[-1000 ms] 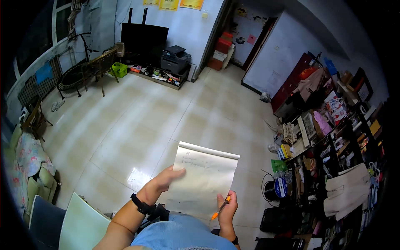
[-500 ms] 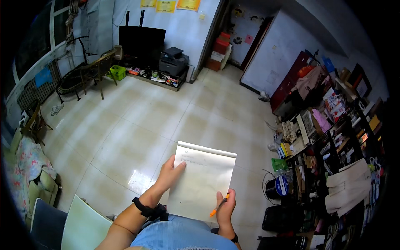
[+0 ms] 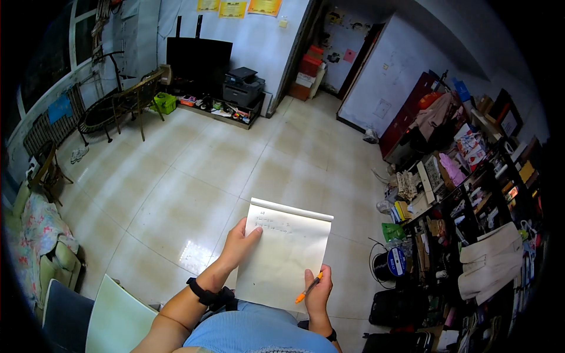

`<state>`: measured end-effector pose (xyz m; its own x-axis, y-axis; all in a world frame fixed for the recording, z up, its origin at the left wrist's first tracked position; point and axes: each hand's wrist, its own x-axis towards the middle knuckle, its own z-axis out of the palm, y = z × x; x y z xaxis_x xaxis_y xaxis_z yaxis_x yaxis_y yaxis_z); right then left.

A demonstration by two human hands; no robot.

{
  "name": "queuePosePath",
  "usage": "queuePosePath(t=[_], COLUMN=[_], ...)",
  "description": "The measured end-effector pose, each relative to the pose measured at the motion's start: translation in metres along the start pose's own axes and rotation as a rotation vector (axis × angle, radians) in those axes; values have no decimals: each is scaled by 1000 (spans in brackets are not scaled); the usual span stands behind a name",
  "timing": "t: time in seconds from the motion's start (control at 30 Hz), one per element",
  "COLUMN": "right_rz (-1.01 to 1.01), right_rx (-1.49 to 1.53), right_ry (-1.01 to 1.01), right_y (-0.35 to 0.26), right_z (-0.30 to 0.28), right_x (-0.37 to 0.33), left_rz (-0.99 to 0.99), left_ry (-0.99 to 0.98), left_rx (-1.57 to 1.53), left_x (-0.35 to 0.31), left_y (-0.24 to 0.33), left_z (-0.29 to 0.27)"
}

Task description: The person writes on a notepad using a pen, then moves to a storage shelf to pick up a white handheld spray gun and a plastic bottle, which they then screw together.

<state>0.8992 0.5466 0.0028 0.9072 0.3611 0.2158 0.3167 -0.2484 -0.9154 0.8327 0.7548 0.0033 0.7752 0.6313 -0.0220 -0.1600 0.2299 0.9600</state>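
Note:
A notepad (image 3: 282, 265) with cream pages is held up in front of my body, its top sheets folded or rolled back along the far edge. A few lines of handwriting run across the upper part of the page. My left hand (image 3: 240, 242) grips the pad's left edge, thumb on the page beside the writing and the other fingers behind. At the lower right edge, my right hand (image 3: 318, 291) pinches the pad with its thumb on top. An orange pen (image 3: 309, 287) lies across that same hand, its orange end pointing down-left over the page.
A pale table corner (image 3: 120, 317) and dark chair back (image 3: 66, 312) stand close on my left. Crowded shelves (image 3: 453, 235) line the right side, with a cable spool (image 3: 389, 264) beside them. A printer (image 3: 243, 86) and black television (image 3: 199, 66) are across the tiled floor.
Almost nothing differs. The whole view shifts very slightly, and the handwriting on the page looks clearer. Both hands keep their hold on the notepad.

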Motion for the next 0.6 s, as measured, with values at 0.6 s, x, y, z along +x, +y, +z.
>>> queuePosePath(t=[0.6], right_rz=[-38], right_rx=[-69], right_ry=[4], right_y=[4], right_z=[-6], right_x=[-1], left_rz=[3], left_ry=[1], left_rx=[38], left_x=[-3], left_y=[4], left_z=[7])
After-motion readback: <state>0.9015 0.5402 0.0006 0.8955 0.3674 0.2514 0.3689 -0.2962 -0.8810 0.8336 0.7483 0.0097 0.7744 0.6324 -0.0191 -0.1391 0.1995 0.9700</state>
